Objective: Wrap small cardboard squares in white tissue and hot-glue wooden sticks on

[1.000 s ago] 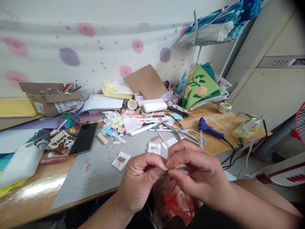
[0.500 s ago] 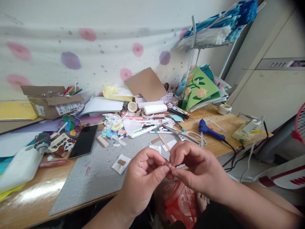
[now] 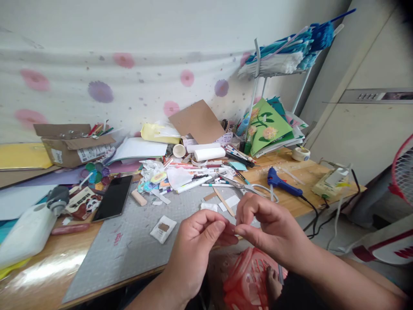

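Note:
My left hand (image 3: 201, 241) and my right hand (image 3: 266, 228) meet fingertip to fingertip above the front edge of the desk. Each is closed in a pinch, thumb against fingers. Whatever lies between the fingertips is too small or too hidden to make out. On the grey cutting mat (image 3: 129, 245), left of my left hand, lies a small white square pad (image 3: 163, 229) with a brown patch on it. Just beyond my hands are a wooden stick (image 3: 224, 201), white paper pieces (image 3: 230, 202) and scissors (image 3: 240, 186).
A blue glue gun (image 3: 282, 183) with its cord lies at the right. Behind the mat are heaped pens (image 3: 193, 184) and scraps. A phone (image 3: 113, 198), a white bottle (image 3: 27, 234) and a cardboard box (image 3: 74, 144) are on the left. A red plastic basket (image 3: 247, 280) stands below the desk edge.
My right fingers have drawn slightly up and to the right, and my left fingers have straightened somewhat. The camera view has tilted a little upward.

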### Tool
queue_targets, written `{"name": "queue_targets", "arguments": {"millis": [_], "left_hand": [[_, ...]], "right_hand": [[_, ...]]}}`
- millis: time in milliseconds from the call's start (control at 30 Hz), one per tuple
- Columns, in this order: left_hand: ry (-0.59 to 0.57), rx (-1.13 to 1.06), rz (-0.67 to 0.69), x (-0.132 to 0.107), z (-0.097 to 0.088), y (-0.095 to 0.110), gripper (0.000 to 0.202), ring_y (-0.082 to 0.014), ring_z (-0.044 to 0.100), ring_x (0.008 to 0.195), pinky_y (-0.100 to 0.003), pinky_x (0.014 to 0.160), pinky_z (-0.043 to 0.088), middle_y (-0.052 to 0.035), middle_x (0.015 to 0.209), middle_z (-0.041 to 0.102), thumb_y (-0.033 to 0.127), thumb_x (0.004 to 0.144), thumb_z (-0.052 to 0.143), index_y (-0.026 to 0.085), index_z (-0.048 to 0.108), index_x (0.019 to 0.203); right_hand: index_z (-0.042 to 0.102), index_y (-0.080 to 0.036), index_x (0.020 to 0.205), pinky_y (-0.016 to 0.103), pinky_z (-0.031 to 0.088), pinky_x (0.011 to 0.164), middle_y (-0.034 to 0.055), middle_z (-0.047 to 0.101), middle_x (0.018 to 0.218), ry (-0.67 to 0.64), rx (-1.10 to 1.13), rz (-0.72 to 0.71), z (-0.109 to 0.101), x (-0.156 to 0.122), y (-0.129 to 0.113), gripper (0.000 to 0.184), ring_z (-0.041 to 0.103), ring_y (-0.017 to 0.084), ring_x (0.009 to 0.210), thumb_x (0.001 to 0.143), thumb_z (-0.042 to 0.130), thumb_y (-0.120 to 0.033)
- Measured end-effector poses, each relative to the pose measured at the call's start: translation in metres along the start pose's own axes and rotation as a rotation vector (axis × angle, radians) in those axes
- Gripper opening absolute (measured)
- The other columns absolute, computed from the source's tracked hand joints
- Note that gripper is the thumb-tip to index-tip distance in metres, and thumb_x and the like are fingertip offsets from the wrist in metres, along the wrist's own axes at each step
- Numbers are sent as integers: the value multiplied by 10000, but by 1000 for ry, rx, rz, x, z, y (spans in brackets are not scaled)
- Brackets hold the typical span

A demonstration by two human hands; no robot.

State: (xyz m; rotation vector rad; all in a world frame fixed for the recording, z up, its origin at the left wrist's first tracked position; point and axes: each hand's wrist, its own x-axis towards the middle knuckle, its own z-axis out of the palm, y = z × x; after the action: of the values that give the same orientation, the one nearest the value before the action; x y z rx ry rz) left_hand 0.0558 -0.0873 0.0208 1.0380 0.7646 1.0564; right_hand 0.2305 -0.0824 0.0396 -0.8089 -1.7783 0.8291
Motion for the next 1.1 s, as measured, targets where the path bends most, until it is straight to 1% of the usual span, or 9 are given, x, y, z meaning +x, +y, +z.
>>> {"name": "queue_targets", "arguments": {"millis": [67,167,267,367,567,733,933,1033,1100], "left_hand": [[-33,64,18,0,1,1,169,-165,635,758,-321,757,502,-19,779,687,292,863,561,177,665,797],[-94,322,82,-1,1,3,116,-197,608,918,-330,871,434,-44,904,685,209,835,576,176,680,794],[-87,482,91,-2,0,5,91,-193,601,900,-318,852,419,-26,874,673,139,800,579,190,652,818],[-58,474,122,-4,1,5,48,-167,596,801,-288,773,436,-8,793,656,192,818,578,195,623,800],[-33,393,277,-5,5,6,58,-151,584,800,-261,754,444,-1,812,640,251,802,637,201,613,819],[1,393,270,-6,5,5,76,-150,586,756,-250,705,448,-11,778,654,261,792,653,191,628,779],[53,385,287,-8,3,6,62,-131,590,716,-217,659,449,9,751,651,256,783,663,203,631,771],[99,412,296,-6,1,6,47,-129,599,713,-215,663,452,12,746,651,248,803,639,207,632,781],[90,413,282,-6,0,6,43,-140,614,720,-237,696,464,9,735,658,249,813,626,208,623,798]], "right_hand": [[503,-200,726,282,426,651,4,548,742,-3,0,-8,0,1,0,160,520,142,703,818,630,-172],[543,-192,729,271,436,647,16,562,762,23,128,36,0,3,1,123,528,142,719,818,624,-165],[588,-188,746,251,434,620,7,570,737,34,297,107,0,2,2,96,525,132,689,803,664,-204],[629,-191,762,239,436,618,-4,582,724,42,374,145,1,-1,4,76,526,123,673,789,694,-221],[693,-204,792,244,426,669,-3,583,742,13,319,91,6,-4,3,20,532,124,709,803,687,-219],[651,-187,721,234,427,620,-8,580,693,37,438,206,13,-3,2,130,512,120,662,742,743,-276],[606,-175,703,217,394,571,-29,573,643,46,647,362,18,-4,9,234,480,98,592,641,819,-248],[611,-166,697,233,387,593,-28,592,616,28,762,367,21,-4,11,215,493,98,573,671,803,-260],[626,-156,706,245,399,624,-14,620,605,17,841,385,24,-5,11,190,523,103,570,730,763,-286]]}}
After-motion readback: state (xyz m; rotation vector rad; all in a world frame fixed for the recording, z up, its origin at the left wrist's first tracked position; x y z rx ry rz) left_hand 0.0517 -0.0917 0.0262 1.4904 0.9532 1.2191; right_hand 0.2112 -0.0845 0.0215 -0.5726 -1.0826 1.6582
